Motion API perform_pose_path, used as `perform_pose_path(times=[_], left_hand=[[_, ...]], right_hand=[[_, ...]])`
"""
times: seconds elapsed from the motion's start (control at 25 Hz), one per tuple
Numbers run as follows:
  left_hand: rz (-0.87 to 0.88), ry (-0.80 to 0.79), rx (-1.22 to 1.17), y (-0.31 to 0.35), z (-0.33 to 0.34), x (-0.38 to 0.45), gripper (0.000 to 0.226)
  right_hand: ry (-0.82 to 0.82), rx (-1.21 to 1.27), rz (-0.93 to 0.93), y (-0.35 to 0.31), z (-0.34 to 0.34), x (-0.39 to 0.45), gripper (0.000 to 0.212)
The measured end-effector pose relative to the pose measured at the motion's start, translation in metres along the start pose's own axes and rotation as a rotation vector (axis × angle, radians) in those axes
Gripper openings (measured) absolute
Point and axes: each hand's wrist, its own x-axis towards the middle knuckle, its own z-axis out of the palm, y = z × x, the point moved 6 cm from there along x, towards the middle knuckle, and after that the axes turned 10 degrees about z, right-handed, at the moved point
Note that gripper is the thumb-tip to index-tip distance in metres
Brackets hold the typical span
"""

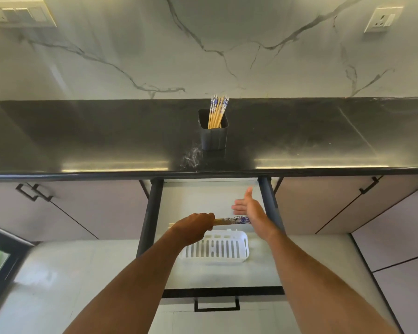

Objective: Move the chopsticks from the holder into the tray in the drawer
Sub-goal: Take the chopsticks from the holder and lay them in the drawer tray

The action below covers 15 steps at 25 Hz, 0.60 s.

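Blue-patterned chopsticks [218,112] stand in the black holder [213,138]; a bundle [231,221] lies level above the white slotted tray [217,249].

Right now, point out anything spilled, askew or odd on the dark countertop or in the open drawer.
A whitish smudge marks the glossy black countertop, just left of the black plastic chopstick holder; whether it is a spill or a scuff is unclear. The white slotted tray sits slightly askew in the drawer.

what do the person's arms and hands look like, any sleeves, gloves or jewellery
Both forearms are bare as far as the view shows, with no sleeves in sight. The left hand and right hand wear no gloves, and no watch, bracelet or ring shows on either.
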Motion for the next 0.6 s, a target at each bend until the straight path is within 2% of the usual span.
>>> perform_pose_path(times=[0.16,0.28,0.36,0.44,0.52,0.6], left_hand=[[0.014,-0.010,0.008,-0.003,0.007,-0.002,0.019],[0.021,0.008,0.018,-0.004,0.011,-0.002,0.020],[0.014,0.024,0.024,-0.003,0.017,0.001,0.022],[0.011,0.042,0.020,0.002,0.024,0.004,0.023],[0.006,0.059,0.002,0.006,0.029,0.007,0.021],[-0.011,0.076,0.004,0.007,0.034,0.007,0.014]], right_hand=[[0.058,-0.059,-0.083,0.011,0.022,0.001,0.076],[0.148,-0.515,-0.359,0.007,0.023,-0.008,0.065],[0.091,-0.930,-0.523,0.010,0.042,-0.013,0.049],[0.129,-1.216,-0.657,0.017,0.057,-0.013,0.031],[0.228,-1.252,-0.647,0.021,0.058,-0.011,0.023],[0.260,-1.240,-0.592,0.030,0.056,-0.006,0.023]])
